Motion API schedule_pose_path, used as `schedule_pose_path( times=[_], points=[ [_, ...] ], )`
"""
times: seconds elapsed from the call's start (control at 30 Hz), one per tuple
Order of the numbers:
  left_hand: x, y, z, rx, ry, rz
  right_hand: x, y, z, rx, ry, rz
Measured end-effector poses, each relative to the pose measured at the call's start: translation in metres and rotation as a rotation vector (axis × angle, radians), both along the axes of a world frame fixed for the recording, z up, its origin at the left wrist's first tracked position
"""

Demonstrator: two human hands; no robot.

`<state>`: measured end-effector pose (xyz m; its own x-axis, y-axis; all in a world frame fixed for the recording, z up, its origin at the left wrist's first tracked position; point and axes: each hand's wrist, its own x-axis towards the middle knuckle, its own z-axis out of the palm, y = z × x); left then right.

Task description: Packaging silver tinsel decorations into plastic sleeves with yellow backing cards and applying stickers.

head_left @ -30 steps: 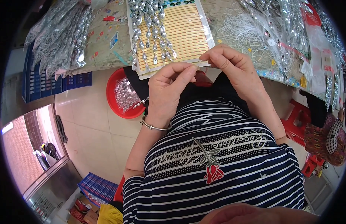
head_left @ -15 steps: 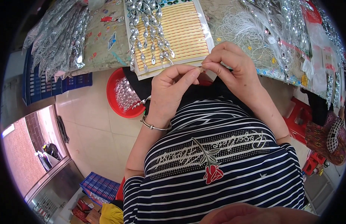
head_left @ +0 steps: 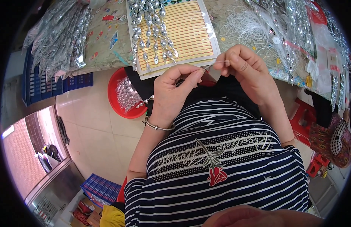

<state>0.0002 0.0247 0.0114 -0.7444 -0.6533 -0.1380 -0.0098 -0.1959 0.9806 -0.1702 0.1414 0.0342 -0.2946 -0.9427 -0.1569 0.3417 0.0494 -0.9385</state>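
In front of my chest, my left hand (head_left: 171, 90) is closed in a pinch of thumb and forefinger. A thin whitish thread (head_left: 222, 61) runs from its fingertips across to my right hand (head_left: 251, 73), whose thumb and fingers are pinched on it. Below my left palm, a silver twisted strand (head_left: 146, 101) sticks out beside the wrist; its link to the thread is hidden. Just beyond my hands lies a yellow sheet with red lines (head_left: 187, 34) on the table. Several silver twisted strands (head_left: 148, 36) lie over its left part.
A red basin (head_left: 113, 101) of silver pieces stands on the floor, left of my lap. Bagged silver strands (head_left: 65, 41) cover the table's left end. Loose white threads (head_left: 240, 22) and more strands (head_left: 293, 34) lie at the right. A red stool (head_left: 301, 119) stands at lower right.
My right hand has moved right, away from my left fingertips, and the thread now shows stretched between them. The left hand has stayed nearly still. The yellow sheet has shifted slightly right.
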Motion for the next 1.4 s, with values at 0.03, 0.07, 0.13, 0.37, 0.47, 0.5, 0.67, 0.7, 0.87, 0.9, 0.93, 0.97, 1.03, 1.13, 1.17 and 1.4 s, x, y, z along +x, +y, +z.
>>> schedule_pose_path(
  times=[0.03,0.07,0.13,0.37,0.47,0.5,0.67,0.7,0.87,0.9,0.93,0.97,1.03,1.13,1.17,1.4],
  points=[
    [0.000,0.001,0.001,-0.018,0.000,0.011,0.003,-0.002,0.003,0.026,0.043,-0.009],
    [-0.001,0.002,0.002,-0.020,0.001,0.013,0.007,-0.003,0.004,0.024,0.044,-0.007],
    [-0.002,0.003,0.005,-0.019,-0.026,0.010,0.012,-0.006,0.004,-0.040,0.370,0.006],
    [0.000,0.003,0.003,0.095,0.043,0.000,0.015,-0.014,0.002,-0.317,1.213,0.017],
    [-0.002,0.004,0.005,0.171,0.009,-0.009,0.020,-0.014,-0.005,-0.333,1.209,-0.021],
    [-0.001,0.003,0.003,0.182,-0.003,-0.015,0.020,-0.014,-0.006,-0.333,1.208,-0.021],
    [0.001,0.000,-0.001,0.128,0.007,-0.033,0.019,-0.014,-0.003,-0.329,1.181,-0.019],
    [0.000,0.000,0.001,0.103,0.012,-0.022,0.019,-0.013,-0.004,-0.329,1.180,-0.019],
    [-0.001,0.003,0.004,-0.005,0.020,-0.015,0.011,-0.015,-0.004,-0.144,0.915,0.014],
    [-0.001,0.003,0.003,-0.015,0.048,-0.016,0.011,-0.014,-0.006,-0.142,0.916,0.008],
    [-0.001,0.003,0.003,-0.026,0.076,-0.017,0.013,-0.015,-0.008,-0.062,0.760,0.038],
    [-0.001,0.003,0.003,-0.028,0.076,-0.022,0.013,-0.015,-0.009,0.015,0.602,0.068],
    [0.000,0.002,0.003,-0.056,0.046,-0.036,0.014,-0.017,-0.008,0.040,0.515,0.056],
    [-0.001,0.003,0.002,-0.042,0.012,-0.045,0.015,-0.022,-0.011,-0.022,0.537,0.028],
    [-0.001,0.003,0.002,-0.047,0.013,-0.051,0.016,-0.024,-0.012,-0.106,0.645,0.011],
    [0.001,0.003,0.000,0.105,0.053,-0.061,0.019,-0.029,-0.007,-0.171,0.654,-0.015]
  ],
)
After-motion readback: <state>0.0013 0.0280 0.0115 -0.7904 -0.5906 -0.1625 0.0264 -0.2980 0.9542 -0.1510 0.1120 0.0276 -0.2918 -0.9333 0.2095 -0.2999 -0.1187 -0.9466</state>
